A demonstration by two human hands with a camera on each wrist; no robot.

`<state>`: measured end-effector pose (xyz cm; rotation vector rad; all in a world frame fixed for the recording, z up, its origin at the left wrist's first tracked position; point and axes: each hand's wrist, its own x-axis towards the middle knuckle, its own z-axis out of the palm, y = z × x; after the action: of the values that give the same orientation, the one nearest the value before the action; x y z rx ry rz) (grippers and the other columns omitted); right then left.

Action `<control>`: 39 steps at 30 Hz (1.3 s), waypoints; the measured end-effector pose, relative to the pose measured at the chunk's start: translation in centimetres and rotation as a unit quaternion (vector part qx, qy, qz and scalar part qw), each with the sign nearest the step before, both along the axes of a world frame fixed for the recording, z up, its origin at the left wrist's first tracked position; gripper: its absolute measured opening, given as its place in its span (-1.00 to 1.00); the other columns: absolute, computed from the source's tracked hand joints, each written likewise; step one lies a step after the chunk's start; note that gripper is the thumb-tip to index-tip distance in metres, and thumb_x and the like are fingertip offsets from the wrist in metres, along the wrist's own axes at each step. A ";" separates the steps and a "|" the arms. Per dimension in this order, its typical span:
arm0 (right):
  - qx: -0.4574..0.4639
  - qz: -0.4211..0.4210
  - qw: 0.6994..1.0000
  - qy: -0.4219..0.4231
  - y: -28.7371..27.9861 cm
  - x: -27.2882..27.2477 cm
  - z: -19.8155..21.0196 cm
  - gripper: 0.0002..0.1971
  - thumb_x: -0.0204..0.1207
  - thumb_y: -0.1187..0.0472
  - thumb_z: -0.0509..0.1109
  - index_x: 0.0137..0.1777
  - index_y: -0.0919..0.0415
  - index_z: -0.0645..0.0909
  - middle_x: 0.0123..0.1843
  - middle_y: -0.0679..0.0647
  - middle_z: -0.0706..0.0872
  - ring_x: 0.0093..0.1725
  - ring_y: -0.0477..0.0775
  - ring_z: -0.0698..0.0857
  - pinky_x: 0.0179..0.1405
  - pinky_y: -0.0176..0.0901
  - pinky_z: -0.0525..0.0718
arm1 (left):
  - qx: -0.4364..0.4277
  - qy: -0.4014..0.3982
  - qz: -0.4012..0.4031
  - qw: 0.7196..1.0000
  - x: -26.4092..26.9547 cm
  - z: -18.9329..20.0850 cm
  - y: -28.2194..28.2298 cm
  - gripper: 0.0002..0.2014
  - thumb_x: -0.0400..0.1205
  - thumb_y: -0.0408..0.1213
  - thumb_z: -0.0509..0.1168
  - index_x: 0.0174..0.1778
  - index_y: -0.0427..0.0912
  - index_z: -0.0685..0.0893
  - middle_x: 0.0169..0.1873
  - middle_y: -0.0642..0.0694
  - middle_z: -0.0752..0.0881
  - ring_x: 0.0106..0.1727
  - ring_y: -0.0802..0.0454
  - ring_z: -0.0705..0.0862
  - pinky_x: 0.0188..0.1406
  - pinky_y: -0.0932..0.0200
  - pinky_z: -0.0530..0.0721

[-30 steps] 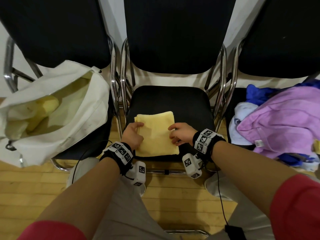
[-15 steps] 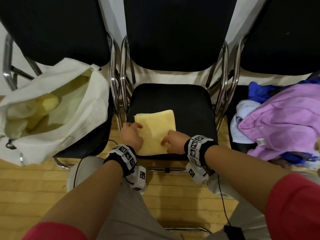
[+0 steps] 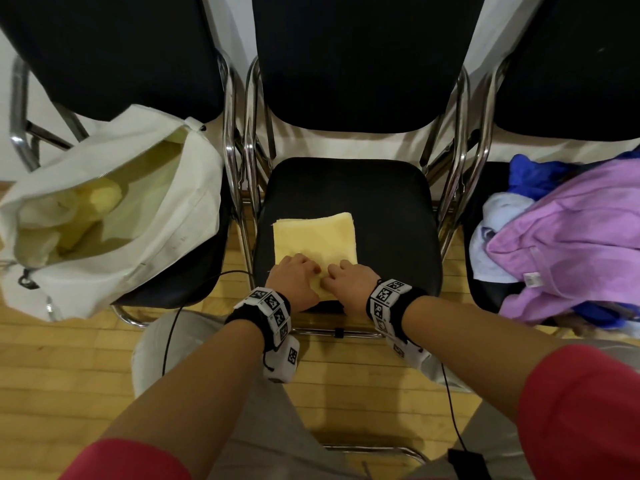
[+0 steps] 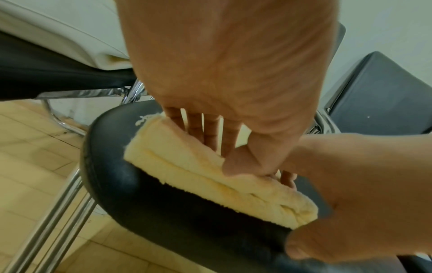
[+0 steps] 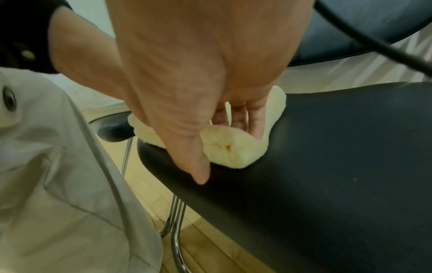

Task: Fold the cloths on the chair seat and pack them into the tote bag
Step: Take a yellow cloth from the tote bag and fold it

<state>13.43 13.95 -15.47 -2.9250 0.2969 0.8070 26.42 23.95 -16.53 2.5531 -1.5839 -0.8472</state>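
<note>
A folded yellow cloth (image 3: 315, 237) lies on the black seat (image 3: 381, 202) of the middle chair, towards its front left. Side by side on the cloth's near edge are my left hand (image 3: 294, 282) and right hand (image 3: 349, 282). In the left wrist view my left hand (image 4: 229, 153) has its fingers on top of the cloth (image 4: 187, 170) and its thumb against the near edge. My right hand (image 5: 217, 129) curls over the bunched near corner of the cloth (image 5: 233, 153), thumb tip down on the seat. The white tote bag (image 3: 138, 220) lies open on the left chair with yellow cloths inside.
A pile of purple, pale blue and dark blue cloths (image 3: 571, 244) covers the right chair's seat. Chrome chair frames (image 3: 242, 202) stand between the seats. A wooden floor (image 3: 69, 358) lies below, and my knees are close to the middle chair's front edge.
Both hands slid from the cloth's left and right sides to its near edge and came close together. The cloth stayed in place on the seat.
</note>
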 end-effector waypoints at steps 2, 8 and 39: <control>-0.003 -0.004 1.000 -0.020 0.1 0.0 -0.1 -0.47 0.55 0.18 0.45 0.49 0.14 0.38 0.38 0.15 0.47 0.30 0.22 0.49 0.11 0.04 0.62 | 0.009 -0.004 -0.009 1.000 0.0 0.1 0.0 -0.37 0.44 -0.07 0.45 0.48 0.08 0.51 0.44 0.02 0.47 0.44 -0.07 0.42 0.44 -0.05 0.46; 0.019 -0.050 0.998 -0.031 -0.4 0.3 -0.1 -0.59 0.60 0.23 0.39 0.42 0.10 0.46 0.29 0.12 0.52 0.26 0.20 0.54 0.08 0.05 0.66 | 0.034 -0.020 -0.023 0.999 0.2 0.1 -0.4 -0.25 0.36 0.05 0.53 0.50 0.08 0.48 0.45 0.02 0.46 0.45 -0.07 0.42 0.41 -0.07 0.48; 0.162 -0.213 0.964 -0.010 -4.6 -4.0 3.5 -0.78 0.65 0.08 0.25 0.24 0.09 0.51 -0.02 0.10 0.62 -0.09 0.12 0.67 -0.11 0.02 0.67 | 0.028 0.060 0.021 0.998 -2.2 1.8 -0.6 -0.74 0.70 -0.01 0.25 0.17 -0.07 0.64 0.04 -0.09 0.71 0.13 -0.15 0.68 0.20 -0.09 0.64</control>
<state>9.41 9.39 -11.94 -2.4355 0.6896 0.6804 24.21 23.37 -14.73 2.5094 -1.4876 -1.0325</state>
